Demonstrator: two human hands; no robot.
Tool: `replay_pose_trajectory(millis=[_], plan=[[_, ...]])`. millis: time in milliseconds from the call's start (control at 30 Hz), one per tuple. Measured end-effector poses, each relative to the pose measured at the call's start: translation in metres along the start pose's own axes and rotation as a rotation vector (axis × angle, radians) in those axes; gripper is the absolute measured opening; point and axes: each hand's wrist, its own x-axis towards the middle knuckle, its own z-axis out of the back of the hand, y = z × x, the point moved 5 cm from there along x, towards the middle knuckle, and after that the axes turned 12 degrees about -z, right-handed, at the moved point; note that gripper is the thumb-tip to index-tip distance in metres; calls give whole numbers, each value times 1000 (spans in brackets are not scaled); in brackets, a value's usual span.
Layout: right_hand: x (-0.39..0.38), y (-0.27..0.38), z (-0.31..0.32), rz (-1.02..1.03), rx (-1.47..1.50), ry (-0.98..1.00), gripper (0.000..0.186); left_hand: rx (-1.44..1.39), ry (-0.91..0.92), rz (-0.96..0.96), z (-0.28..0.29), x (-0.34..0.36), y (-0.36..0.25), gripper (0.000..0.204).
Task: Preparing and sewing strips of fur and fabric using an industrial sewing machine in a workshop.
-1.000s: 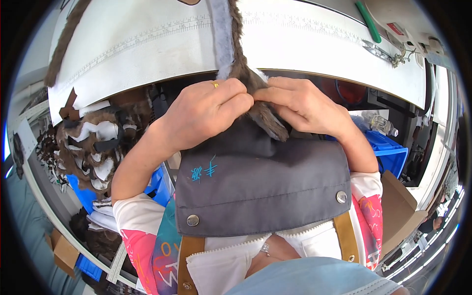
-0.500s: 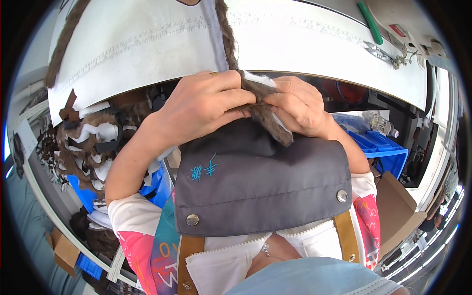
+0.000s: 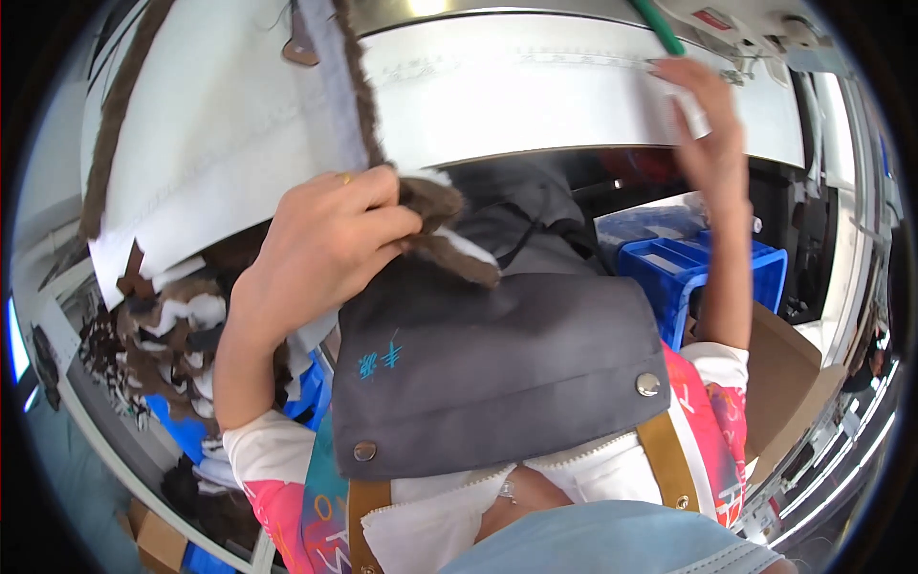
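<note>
My left hand (image 3: 342, 244) grips a brown fur strip (image 3: 442, 258) just below the table edge, its short end hanging over my dark grey apron (image 3: 497, 373). The strip runs up the white table alongside a pale lavender backing (image 3: 335, 86). My right hand (image 3: 710, 143), blurred, is raised over the right part of the white table (image 3: 488, 110), thumb and forefinger apart, fingertips near a green-handled object (image 3: 658, 29) and a small metal tool (image 3: 734, 77). Whether the fingertips touch either is unclear.
Another fur strip (image 3: 110, 143) lies along the table's left side. Below are a pile of fur scraps (image 3: 177, 344), a blue bin (image 3: 655, 268) at right and an opened cardboard box (image 3: 794, 383). A pale machine housing (image 3: 755, 24) stands at the top right.
My right hand has let go of the fur and moved up and right over the table. My left hand has shifted left with the strip. The view has shifted slightly.
</note>
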Motion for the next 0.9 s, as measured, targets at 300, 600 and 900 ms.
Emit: replay_pose_trajectory(millis=[300, 600, 900], plan=[[8, 24, 4, 92, -110, 274, 25, 15, 22, 9, -13, -2, 8, 15], [11, 122, -33, 58, 310, 785, 21, 27, -19, 2, -14, 6, 5, 22], [22, 127, -42, 94, 257, 862, 14, 42, -3, -21, -13, 10, 5, 15]])
